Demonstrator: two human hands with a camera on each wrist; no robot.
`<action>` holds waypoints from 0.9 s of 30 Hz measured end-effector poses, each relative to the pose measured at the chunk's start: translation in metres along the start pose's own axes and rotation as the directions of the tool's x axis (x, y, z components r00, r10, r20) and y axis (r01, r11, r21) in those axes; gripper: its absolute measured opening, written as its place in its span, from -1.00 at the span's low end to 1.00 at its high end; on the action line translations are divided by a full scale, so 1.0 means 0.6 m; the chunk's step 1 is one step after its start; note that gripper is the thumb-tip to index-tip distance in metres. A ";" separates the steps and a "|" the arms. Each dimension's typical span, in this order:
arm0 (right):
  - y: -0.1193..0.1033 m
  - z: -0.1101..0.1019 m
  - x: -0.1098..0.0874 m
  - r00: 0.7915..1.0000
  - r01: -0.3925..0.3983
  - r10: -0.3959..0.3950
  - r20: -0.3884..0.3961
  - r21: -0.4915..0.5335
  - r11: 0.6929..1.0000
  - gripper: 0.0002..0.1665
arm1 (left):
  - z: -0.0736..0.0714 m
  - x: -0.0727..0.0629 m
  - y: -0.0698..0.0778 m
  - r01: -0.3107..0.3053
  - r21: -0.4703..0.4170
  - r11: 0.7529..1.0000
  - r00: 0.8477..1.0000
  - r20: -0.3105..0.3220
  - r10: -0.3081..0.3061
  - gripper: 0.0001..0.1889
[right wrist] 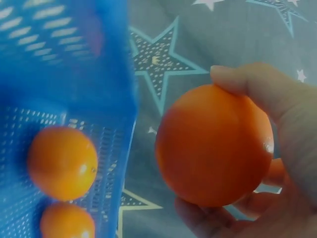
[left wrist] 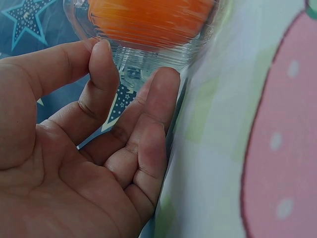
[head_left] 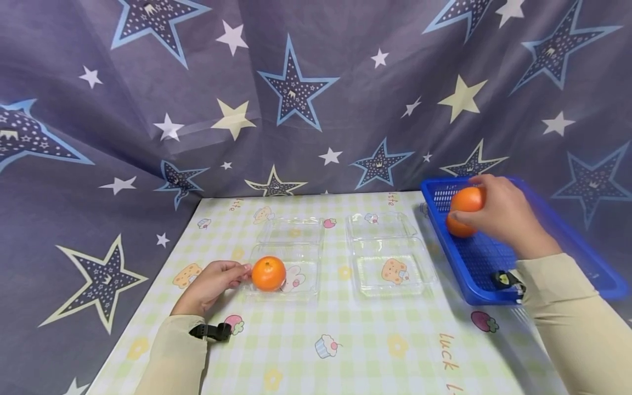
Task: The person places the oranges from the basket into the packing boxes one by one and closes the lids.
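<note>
My right hand (head_left: 508, 216) grips an orange (right wrist: 213, 146) with thumb and fingers round it, up over the far part of the blue basket (head_left: 451, 274). Inside that basket lie two more oranges, an upper orange (right wrist: 63, 162) and a lower orange (right wrist: 68, 222) in the right wrist view. At the left, my left hand (head_left: 212, 285) pinches the edge of a clear plastic clamshell box (head_left: 316, 282) between thumb and forefinger, its other fingers loosely curled. One orange (head_left: 269, 273) sits in the near half of this box, whose lid lies unfolded toward the back.
A second clear clamshell box (head_left: 392, 293), unfolded and without fruit, lies between the first box and the basket. A checked tablecloth (head_left: 296, 340) with printed cartoons covers the table. Behind and to the left hangs a dark star-patterned curtain (head_left: 316, 148).
</note>
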State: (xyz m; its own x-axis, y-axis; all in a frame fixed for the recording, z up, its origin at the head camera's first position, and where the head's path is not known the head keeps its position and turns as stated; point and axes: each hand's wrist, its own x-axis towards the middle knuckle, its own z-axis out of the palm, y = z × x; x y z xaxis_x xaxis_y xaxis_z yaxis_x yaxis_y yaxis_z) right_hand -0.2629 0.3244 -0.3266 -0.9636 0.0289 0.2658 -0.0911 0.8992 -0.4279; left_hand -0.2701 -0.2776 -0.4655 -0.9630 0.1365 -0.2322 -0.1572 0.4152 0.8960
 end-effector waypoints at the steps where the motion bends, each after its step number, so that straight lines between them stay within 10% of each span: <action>1: -0.005 0.000 -0.001 1.000 0.002 -0.002 0.000 0.004 1.000 0.09 | 0.000 0.000 0.000 -0.001 0.002 1.000 1.000 0.002 0.001 -0.55; 27: -0.102 0.019 -0.022 0.999 -0.035 0.041 -0.021 0.244 0.969 0.01 | 0.002 -0.001 0.003 0.013 0.002 1.000 1.000 0.000 -0.013 -0.56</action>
State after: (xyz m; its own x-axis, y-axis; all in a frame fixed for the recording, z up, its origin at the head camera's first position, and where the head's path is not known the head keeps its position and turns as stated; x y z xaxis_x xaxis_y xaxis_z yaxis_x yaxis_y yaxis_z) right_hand -0.2474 0.2643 -0.3136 -0.9611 0.0748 0.2660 -0.1162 0.7641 -0.6346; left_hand -0.2696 -0.2758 -0.4644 -0.9609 0.1306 -0.2441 -0.1697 0.4186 0.8922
